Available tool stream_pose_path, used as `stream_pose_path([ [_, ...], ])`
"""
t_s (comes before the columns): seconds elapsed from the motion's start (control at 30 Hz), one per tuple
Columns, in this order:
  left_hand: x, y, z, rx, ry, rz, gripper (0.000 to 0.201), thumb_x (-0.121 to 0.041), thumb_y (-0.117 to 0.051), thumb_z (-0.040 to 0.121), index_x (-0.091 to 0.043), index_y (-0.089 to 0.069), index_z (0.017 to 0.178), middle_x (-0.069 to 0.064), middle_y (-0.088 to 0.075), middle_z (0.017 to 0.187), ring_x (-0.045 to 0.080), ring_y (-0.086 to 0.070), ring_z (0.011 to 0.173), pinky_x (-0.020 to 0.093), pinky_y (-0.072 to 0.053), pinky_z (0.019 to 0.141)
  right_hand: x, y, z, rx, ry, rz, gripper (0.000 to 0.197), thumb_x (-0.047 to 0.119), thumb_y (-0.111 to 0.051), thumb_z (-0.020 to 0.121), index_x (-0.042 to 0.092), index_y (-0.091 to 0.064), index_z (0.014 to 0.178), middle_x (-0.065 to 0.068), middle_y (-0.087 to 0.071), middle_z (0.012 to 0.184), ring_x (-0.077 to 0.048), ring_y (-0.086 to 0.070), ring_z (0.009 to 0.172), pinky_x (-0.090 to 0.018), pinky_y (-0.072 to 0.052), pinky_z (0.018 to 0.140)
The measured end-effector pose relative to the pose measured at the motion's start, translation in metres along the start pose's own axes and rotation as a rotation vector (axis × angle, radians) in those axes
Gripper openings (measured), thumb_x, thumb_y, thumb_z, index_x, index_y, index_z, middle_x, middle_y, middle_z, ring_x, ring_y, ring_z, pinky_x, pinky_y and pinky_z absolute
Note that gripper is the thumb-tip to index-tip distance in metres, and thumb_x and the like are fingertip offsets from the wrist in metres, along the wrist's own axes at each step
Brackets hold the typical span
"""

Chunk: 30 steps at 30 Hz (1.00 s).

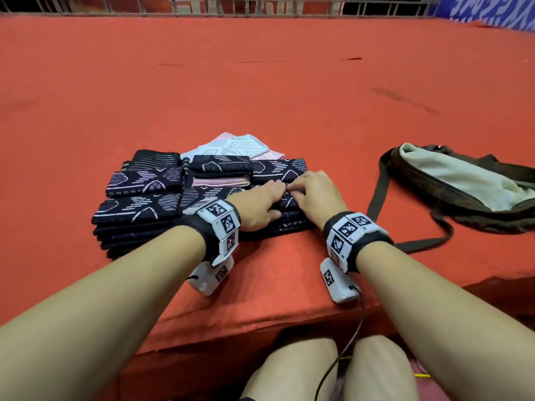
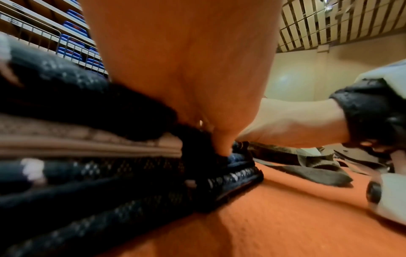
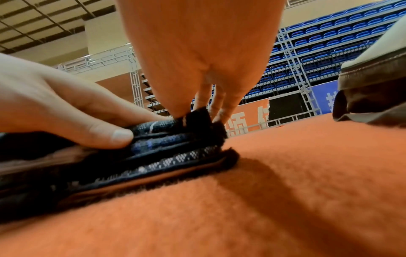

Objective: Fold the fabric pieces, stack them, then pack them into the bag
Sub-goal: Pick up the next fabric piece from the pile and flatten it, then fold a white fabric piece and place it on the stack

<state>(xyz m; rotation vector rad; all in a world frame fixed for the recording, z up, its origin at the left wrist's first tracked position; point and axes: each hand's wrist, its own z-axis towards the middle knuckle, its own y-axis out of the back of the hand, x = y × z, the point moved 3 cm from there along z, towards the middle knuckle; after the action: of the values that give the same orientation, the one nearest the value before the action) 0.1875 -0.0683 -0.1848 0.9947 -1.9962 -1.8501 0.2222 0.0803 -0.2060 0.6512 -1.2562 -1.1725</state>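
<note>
Left hand [image 1: 257, 206] lies flat on near-right stack of folded dark patterned fabric pieces [image 1: 289, 211] w/ thumb against its side, right hand [image 1: 314, 193] pinches top piece's edge, open brown bag [image 1: 463, 186] at right.

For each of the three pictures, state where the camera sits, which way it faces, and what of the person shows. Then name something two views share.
Head: looks down at both forearms, left hand, right hand, fabric stack.
Left wrist: low, along the palm toward the stack's corner.
Right wrist: low, facing its fingers pinching dark fabric.
Shared: both wrist views show the opposite hand; all show the orange cloth.
</note>
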Motion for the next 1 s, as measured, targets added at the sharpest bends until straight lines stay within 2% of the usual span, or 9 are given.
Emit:
stream_pose_path([
  [0.17,0.0,-0.004,0.006,0.011,0.04,0.047,0.058,-0.024,-0.048,0.104,-0.011,-0.024,0.155,0.01,-0.029,0.161,0.03,-0.039,0.143,0.044,-0.035,0.113,0.007,-0.009,0.002,0.041,-0.016,-0.164,0.034,0.013,-0.052,0.099,0.031,-0.074,0.117,-0.001,-0.066,0.109,-0.027,-0.052,0.107,-0.039,-0.048,0.086],
  [0.3,0.009,-0.004,0.014,0.045,0.025,0.052,0.066,-0.027,-0.05,0.104,-0.017,-0.018,0.161,0.005,-0.019,0.167,0.027,-0.027,0.151,0.038,-0.024,0.121,0.012,-0.005,0.003,0.07,-0.113,-0.142,0.038,0.015,-0.051,0.097,0.039,-0.073,0.116,-0.005,-0.065,0.11,-0.028,-0.057,0.103,-0.033,-0.04,0.078],
  [0.4,0.012,-0.001,0.016,0.028,0.015,0.028,0.067,-0.029,-0.053,0.102,-0.019,-0.021,0.16,0.003,-0.021,0.166,0.022,-0.026,0.151,0.035,-0.023,0.121,0.018,0.002,0.007,0.114,-0.14,-0.173,0.036,0.014,-0.056,0.096,0.038,-0.074,0.115,-0.009,-0.068,0.11,-0.03,-0.06,0.108,-0.034,-0.045,0.084],
  [0.63,0.002,0.01,0.01,0.085,0.012,-0.08,0.064,-0.027,-0.049,0.104,-0.011,-0.022,0.159,0.008,-0.016,0.167,0.02,-0.02,0.153,0.025,-0.017,0.118,0.031,0.02,0.021,0.291,-0.134,-0.335,0.026,0.021,-0.06,0.091,0.03,-0.077,0.108,-0.005,-0.073,0.109,-0.03,-0.068,0.101,-0.031,-0.05,0.078],
  [0.7,0.001,0.018,0.011,0.126,0.008,-0.155,0.054,-0.025,-0.049,0.105,-0.007,-0.036,0.154,0.013,-0.031,0.162,0.016,-0.039,0.143,0.019,-0.026,0.108,0.04,0.029,0.03,0.406,-0.095,-0.416,0.025,0.026,-0.063,0.089,0.026,-0.077,0.109,-0.005,-0.073,0.109,-0.029,-0.068,0.096,-0.031,-0.052,0.078],
  [0.77,0.007,0.035,0.012,0.126,0.011,-0.259,0.038,-0.026,-0.052,0.103,-0.009,-0.059,0.137,0.012,-0.06,0.138,0.006,-0.065,0.101,0.017,-0.044,0.089,0.049,0.045,0.048,0.519,-0.085,-0.425,0.022,0.027,-0.067,0.087,0.02,-0.078,0.104,-0.007,-0.075,0.101,-0.027,-0.068,0.087,-0.03,-0.055,0.072],
  [0.8,0.012,0.047,0.013,0.092,0.014,-0.326,0.031,-0.028,-0.054,0.102,-0.012,-0.067,0.126,0.006,-0.069,0.125,0.006,-0.065,0.091,0.02,-0.047,0.088,0.052,0.054,0.06,0.561,-0.102,-0.369,0.019,0.024,-0.068,0.085,0.017,-0.079,0.099,-0.008,-0.077,0.093,-0.027,-0.071,0.083,-0.031,-0.056,0.068],
  [0.87,0.027,0.081,0.019,-0.059,0.034,-0.463,0.025,-0.031,-0.059,0.1,-0.016,-0.073,0.113,0.001,-0.073,0.117,0.011,-0.064,0.101,0.026,-0.046,0.096,0.054,0.069,0.088,0.547,-0.158,-0.132,0.015,0.016,-0.067,0.083,0.011,-0.079,0.089,-0.007,-0.078,0.082,-0.023,-0.076,0.079,-0.029,-0.055,0.059],
  [1.0,0.08,0.148,0.038,-0.37,0.188,-0.425,0.034,-0.034,-0.054,0.103,-0.01,-0.071,0.12,0.006,-0.07,0.12,0.024,-0.064,0.111,0.031,-0.046,0.097,0.046,0.061,0.145,0.384,-0.284,0.223,0.016,0.01,-0.065,0.088,0.002,-0.076,0.097,-0.013,-0.078,0.091,-0.021,-0.07,0.071,-0.026,-0.051,0.06],
])
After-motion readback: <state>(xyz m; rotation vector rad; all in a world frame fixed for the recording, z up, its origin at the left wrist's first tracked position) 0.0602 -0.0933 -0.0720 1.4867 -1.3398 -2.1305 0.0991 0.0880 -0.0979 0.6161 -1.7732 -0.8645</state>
